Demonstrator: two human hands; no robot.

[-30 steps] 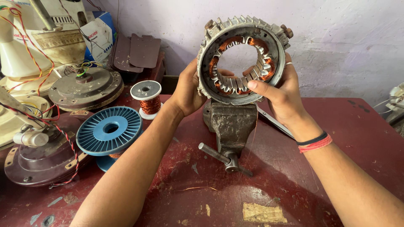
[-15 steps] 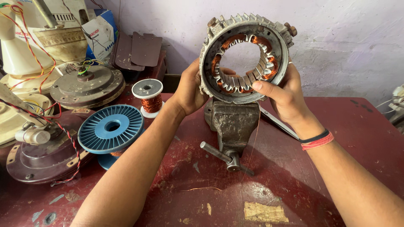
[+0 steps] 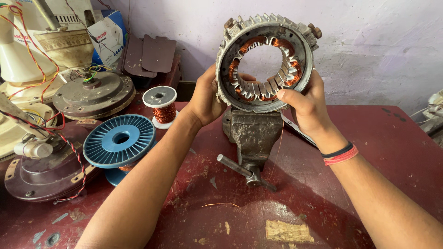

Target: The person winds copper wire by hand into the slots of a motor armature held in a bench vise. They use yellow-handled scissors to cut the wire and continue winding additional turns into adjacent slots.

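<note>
I hold a round metal motor stator (image 3: 265, 27) with copper windings upright above a grey bench vise (image 3: 253, 133). My left hand (image 3: 205, 99) grips its left rim from behind. My right hand (image 3: 307, 99) grips the lower right rim, thumb lying across the front face. A thin copper wire hangs from the stator down past the vise. The stator's bottom edge sits right at the vise jaws; whether it rests in them I cannot tell.
A small spool of copper wire (image 3: 160, 107) and a big blue spool (image 3: 119, 140) stand left of the vise on the dark red table (image 3: 392, 147). Fan motor housings (image 3: 92, 94) and wired fan parts crowd the far left. A wall rises behind.
The stator and both hands have shifted slightly up and to the right over the vise; the grip looks the same.
</note>
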